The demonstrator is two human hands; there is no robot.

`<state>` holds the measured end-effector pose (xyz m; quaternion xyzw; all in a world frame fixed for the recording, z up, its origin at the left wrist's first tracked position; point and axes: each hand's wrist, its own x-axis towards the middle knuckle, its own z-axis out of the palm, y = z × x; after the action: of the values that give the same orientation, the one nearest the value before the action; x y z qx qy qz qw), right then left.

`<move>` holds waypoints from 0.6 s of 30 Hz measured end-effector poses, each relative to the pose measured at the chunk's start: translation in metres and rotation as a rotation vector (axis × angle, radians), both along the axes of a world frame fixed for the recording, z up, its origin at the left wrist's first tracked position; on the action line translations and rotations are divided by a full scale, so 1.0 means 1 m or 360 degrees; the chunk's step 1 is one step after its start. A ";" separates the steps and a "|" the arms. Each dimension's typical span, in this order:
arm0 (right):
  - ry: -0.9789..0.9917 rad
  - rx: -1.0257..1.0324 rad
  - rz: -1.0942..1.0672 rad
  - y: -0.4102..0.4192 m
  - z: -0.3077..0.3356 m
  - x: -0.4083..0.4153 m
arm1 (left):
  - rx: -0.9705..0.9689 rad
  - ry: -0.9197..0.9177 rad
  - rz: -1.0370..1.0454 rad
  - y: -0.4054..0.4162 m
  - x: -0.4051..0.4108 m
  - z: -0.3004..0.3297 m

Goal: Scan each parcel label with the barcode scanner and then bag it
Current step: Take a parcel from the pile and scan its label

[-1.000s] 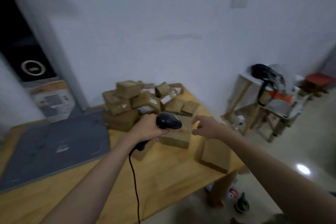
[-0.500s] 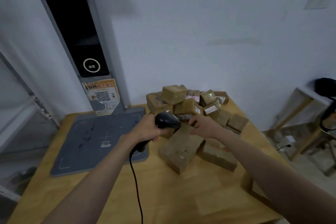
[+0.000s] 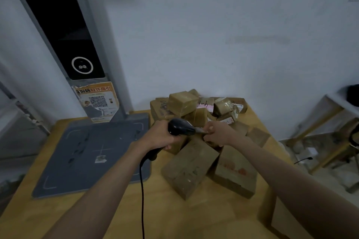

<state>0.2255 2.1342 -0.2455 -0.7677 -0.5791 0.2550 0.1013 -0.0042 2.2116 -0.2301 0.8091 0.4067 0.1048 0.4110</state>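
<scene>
Left hand (image 3: 159, 137): fingers wrapped round the grip of the barcode scanner (image 3: 180, 127), whose black head points right toward the parcels.
Scanner cable (image 3: 142, 190): black, drops from the base of the grip down across the bench to the bottom edge of the view.
Right hand (image 3: 218, 134): fingers curled onto a small parcel (image 3: 202, 130) at the front of the heap, just beside the scanner's nose; how much of it the hand holds is hard to tell.
Parcel pile (image 3: 196, 106): brown taped boxes stacked against the wall at the back of the bench, some with white or pink labels facing up.
Large box (image 3: 190, 167): lies tilted in front of the pile, below both hands.
Second box (image 3: 236, 172): touches the large box on its right, with reddish print on top.
Bench (image 3: 174, 217): light wood, carrying everything here.
Grey mat (image 3: 93, 153): flat on the left of the bench, with white corner marks and a cross.
Kiosk column (image 3: 64, 31): grey with a dark screen, rises from the mat's rear edge.
QR poster (image 3: 97, 102): orange and white, stuck low on the column.
</scene>
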 end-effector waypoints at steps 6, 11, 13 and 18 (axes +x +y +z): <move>0.0037 -0.0013 0.0008 0.039 -0.015 0.055 | 0.0013 0.0008 0.0014 0.034 0.050 -0.010; 0.0105 0.0018 0.0056 0.076 -0.025 0.082 | -0.0006 0.0094 0.0103 0.072 0.078 -0.024; 0.0148 0.0023 0.0090 0.098 -0.030 0.087 | -0.0028 0.0087 0.0172 0.089 0.085 -0.029; 0.0445 0.0110 -0.0004 0.168 -0.048 0.089 | 0.0037 -0.0044 0.0400 0.125 0.096 -0.026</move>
<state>0.3145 2.3019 -0.2935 -0.7215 -0.5668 0.3392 0.2077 0.0922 2.3370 -0.2557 0.7550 0.4980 0.1713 0.3907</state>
